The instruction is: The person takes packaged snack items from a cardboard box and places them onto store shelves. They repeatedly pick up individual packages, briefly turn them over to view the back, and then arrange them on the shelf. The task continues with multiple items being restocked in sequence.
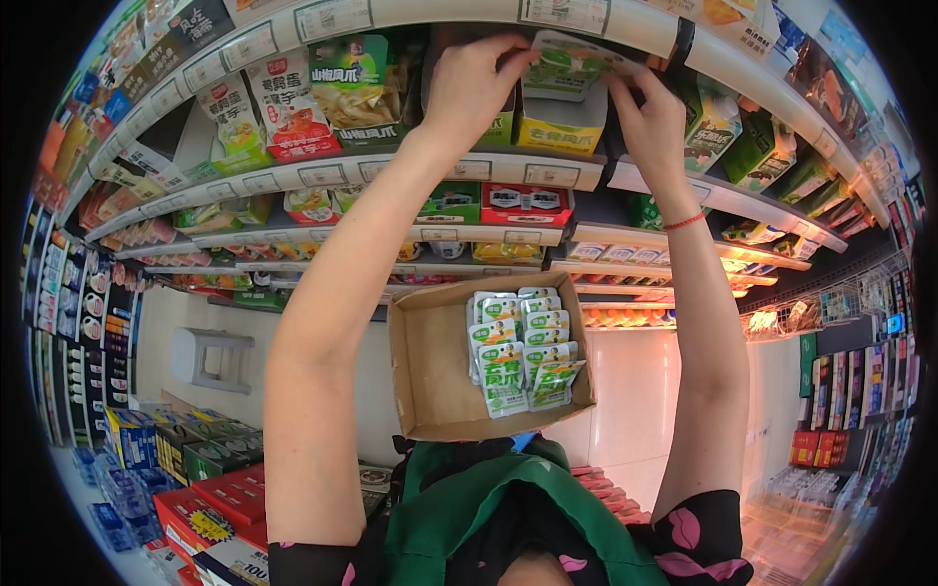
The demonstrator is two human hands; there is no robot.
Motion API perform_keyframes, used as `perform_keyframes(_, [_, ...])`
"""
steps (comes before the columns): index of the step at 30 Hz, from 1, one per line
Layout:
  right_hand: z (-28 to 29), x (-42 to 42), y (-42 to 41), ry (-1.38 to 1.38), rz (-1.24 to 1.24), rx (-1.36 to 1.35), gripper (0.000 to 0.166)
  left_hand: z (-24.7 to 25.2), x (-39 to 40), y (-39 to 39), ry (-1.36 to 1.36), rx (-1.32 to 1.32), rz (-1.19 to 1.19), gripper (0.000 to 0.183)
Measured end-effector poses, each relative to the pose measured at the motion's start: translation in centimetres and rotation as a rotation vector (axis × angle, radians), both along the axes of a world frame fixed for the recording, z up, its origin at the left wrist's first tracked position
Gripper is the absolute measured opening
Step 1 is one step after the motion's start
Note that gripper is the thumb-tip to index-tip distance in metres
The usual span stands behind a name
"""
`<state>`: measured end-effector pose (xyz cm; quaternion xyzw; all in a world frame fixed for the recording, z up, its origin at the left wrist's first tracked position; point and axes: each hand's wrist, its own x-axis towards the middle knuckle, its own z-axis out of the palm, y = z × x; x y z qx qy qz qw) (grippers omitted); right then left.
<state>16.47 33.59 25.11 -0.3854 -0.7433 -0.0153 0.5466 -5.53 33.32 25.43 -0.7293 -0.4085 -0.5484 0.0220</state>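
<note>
Both arms reach up to a store shelf. Between the hands, a white and green snack pouch [563,67] is over a yellow display box [560,132]. My left hand [480,88] pinches the pouch's left edge with thumb and forefinger. On its right edge, my right hand [645,106] grips with the fingertips. Nearer my body, an open cardboard box [432,359] holds several similar pouches [502,377] in two rows, towards its right side. What supports this box is hidden. A green display box [500,128] sits behind my left wrist, partly covered.
Green bagged snacks [357,88] stand left of my left hand; green and white cartons [711,128] are to the right. Shelf edges with price tags [564,174] curve across below. A grey stool [209,359] stands on the floor at left, near stacked boxed goods [212,505].
</note>
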Motion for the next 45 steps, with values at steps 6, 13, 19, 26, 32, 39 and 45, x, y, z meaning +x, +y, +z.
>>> perform_keyframes(6, [0.2,0.2,3.9,-0.108,-0.174,-0.019,0.029,-0.4,-0.9,5.0,0.149,-0.009,0.137,0.024])
perform_keyframes(13, [0.2,-0.1,7.5,-0.133,-0.165,-0.095,0.03,-0.4,-0.6,6.7,0.181,0.092,0.254,0.024])
perform_keyframes(19, [-1.0,0.2,11.4,-0.129,-0.146,-0.026,0.037,-0.5,2.1,1.2,0.47,0.063,0.171,0.029])
perform_keyframes(26, [-2.3,0.7,15.0,-0.45,-0.437,0.241,0.036,0.9,3.6,-2.3,0.633,-0.36,-0.093,0.049])
perform_keyframes(32, [-3.4,-0.1,16.4,-0.595,-0.654,0.414,0.036,1.5,3.3,-3.4,0.635,-0.441,-0.13,0.046])
perform_keyframes(39, [-2.5,-1.6,15.4,-0.261,-0.435,0.087,0.036,0.2,2.8,-3.5,0.563,-0.314,-0.111,0.043])
perform_keyframes(45, [-1.4,-1.4,10.3,-0.219,-0.376,0.049,0.035,-0.6,3.0,-3.7,0.528,-0.231,-0.09,0.038])
